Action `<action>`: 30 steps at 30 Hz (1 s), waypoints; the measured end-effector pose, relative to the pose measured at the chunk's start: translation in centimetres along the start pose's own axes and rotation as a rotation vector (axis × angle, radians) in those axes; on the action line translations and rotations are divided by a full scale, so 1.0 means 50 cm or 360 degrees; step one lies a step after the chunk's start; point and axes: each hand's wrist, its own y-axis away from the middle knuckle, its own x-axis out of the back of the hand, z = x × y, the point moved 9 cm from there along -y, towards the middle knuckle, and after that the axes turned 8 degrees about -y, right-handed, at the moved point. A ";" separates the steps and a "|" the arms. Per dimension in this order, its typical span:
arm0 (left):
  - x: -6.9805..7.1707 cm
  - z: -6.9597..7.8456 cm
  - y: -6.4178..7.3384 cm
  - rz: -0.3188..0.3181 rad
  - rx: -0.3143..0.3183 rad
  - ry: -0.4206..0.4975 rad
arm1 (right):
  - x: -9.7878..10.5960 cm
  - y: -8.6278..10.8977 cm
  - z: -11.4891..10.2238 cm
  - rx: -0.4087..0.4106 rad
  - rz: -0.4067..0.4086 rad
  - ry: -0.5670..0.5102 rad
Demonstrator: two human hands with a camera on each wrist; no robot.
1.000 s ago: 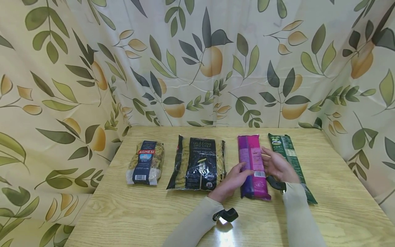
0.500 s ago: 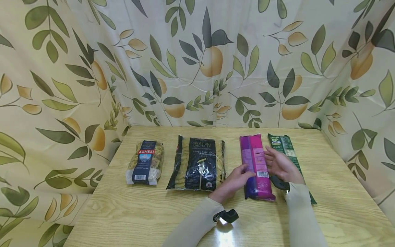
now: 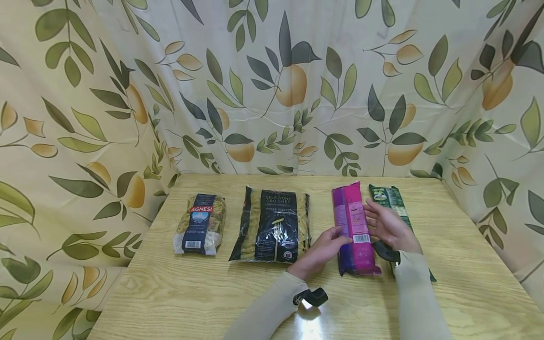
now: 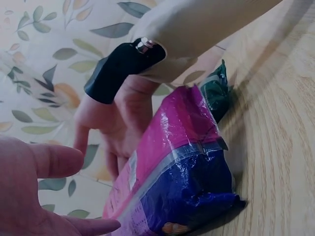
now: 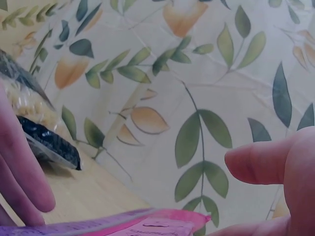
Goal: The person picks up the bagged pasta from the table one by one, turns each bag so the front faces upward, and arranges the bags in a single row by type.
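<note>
A long pink and purple packet (image 3: 359,255) lies lengthwise on the table between both hands, a barcode on its face. My left hand (image 3: 326,248) is at its left edge, with fingers extended and the thumb stretched over the packet in the head view. Along the right edge is my right hand (image 3: 391,226), its fingers nearly straight and the fingertips right at the packet's side. Seen from the left wrist, the packet's dark blue end (image 4: 192,177) faces the camera. Behind the right hand and forearm, a green packet (image 3: 384,193) is partly hidden.
A large black bag of penne (image 3: 276,226) lies left of my left hand. Farther left is a smaller Agnesi pasta bag (image 3: 199,224). The wooden table (image 3: 170,293) ends at a leaf-and-fruit patterned curtain (image 3: 263,94) behind and at the sides.
The pink and purple packet has shifted slightly to the right. My right hand has moved right too, covering more of the green packet; the left hand has edged right a little.
</note>
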 end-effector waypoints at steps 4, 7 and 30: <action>0.003 0.000 -0.001 0.0021 -0.0001 -0.0014 | -0.010 0.005 -0.011 0.0060 0.0011 0.0035; 0.006 -0.001 -0.004 0.0023 -0.0008 -0.0021 | -0.019 0.009 -0.018 0.0101 0.0028 0.0085; 0.015 0.007 0.002 0.0017 -0.0013 -0.0035 | -0.072 0.014 -0.033 0.0202 0.0021 0.0237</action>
